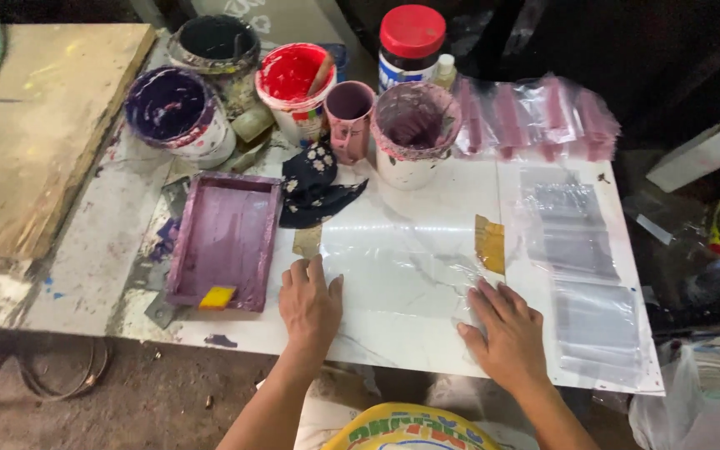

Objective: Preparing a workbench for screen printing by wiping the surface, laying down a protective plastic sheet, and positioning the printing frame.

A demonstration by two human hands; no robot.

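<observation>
both palms flat on the clear plastic sheet (402, 271), mid-slab on the white marble board (427, 333).
left hand (310, 304) and right hand (506, 329) press it down, fingers spread, pinching nothing. purple-stained tray (225, 237) sits just left of the sheet, paint buckets (178, 112) beyond it. a smear looks likely if a palm drags wet ink, or the sheet creeps off its yellow tape (490, 243).

a white marbled tabletop (427, 333), smeared with paint along its left edge, is seen under dim light. a bare wooden board (43, 125) is laid at the left. below, a dirty concrete floor (110, 408) is shown.
</observation>
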